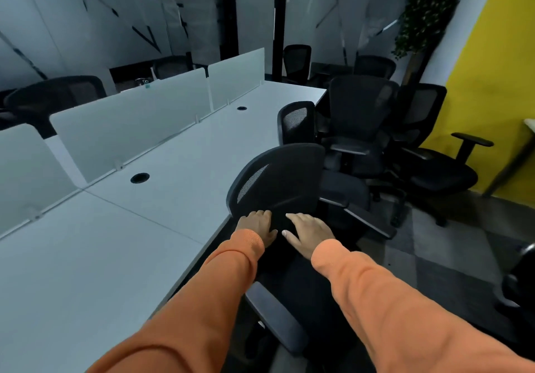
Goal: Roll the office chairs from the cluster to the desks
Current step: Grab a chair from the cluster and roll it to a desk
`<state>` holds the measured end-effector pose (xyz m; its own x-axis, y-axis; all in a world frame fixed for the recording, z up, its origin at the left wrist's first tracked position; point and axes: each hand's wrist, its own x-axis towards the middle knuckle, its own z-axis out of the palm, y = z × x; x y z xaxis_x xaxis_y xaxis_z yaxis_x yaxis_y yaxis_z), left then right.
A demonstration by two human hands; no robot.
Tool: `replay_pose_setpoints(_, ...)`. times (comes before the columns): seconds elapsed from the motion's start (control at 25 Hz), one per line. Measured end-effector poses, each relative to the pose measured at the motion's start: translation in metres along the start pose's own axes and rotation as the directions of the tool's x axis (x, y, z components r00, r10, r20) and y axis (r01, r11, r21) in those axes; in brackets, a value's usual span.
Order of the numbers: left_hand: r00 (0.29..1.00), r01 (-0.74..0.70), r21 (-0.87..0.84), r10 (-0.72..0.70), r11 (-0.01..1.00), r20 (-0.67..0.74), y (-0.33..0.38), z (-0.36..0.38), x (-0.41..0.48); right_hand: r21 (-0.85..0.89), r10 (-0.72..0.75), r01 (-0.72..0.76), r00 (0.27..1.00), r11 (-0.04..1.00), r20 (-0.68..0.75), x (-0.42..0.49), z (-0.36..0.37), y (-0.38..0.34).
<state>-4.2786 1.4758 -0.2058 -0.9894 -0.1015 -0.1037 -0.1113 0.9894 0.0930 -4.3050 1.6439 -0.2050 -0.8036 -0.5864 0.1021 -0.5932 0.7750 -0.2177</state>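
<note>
Item under handling: one black mesh-backed office chair [278, 181], standing just beside the long edge of the white tabletop [173, 199], its near armrest [275, 317] toward the camera. The left hand [256, 226] and right hand [309, 232] both lie flat on the lower backrest, close together. The fingers [265, 215] are straight and slightly apart, pressing rather than clamped on anything.

Beyond it, a second chair [296, 120] sits at the same edge. The cluster [362, 118] of several more chairs stands crowded near the yellow wall [498, 54]. Frosted divider panels [130, 132] run down the desk's middle.

Assessment: this chair appears to be in its final positioning at a desk. The next move likely calls for a steady push to seat it squarely, then release and a return to the cluster.
</note>
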Motion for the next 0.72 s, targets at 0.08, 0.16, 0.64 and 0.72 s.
replay_pose_setpoints(0.08,1.0,0.001,0.014,-0.001,1.0,-0.004,-0.03,-0.007,0.036,-0.004,-0.001,0.001,1.0,1.0,0.022,0.04,0.006,-0.01)
replay_pose_setpoints(0.16,0.999,-0.001,0.063,0.004,0.998,-0.048,-0.058,-0.016,0.072,-0.008,0.005,-0.004,1.0,1.0,0.024,0.078,0.01,-0.02)
replay_pose_setpoints(0.64,0.959,0.284,-0.369,-0.259,0.885,0.116,-0.126,0.015,0.174,-0.014,0.057,-0.056,0.986,0.998,0.157,0.172,0.048,-0.039)
replay_pose_setpoints(0.72,0.95,0.312,-0.432,-0.284,0.846,0.131,-0.12,0.019,0.171,-0.007,0.071,-0.071,0.979,0.997,0.19,0.171,0.055,-0.04)
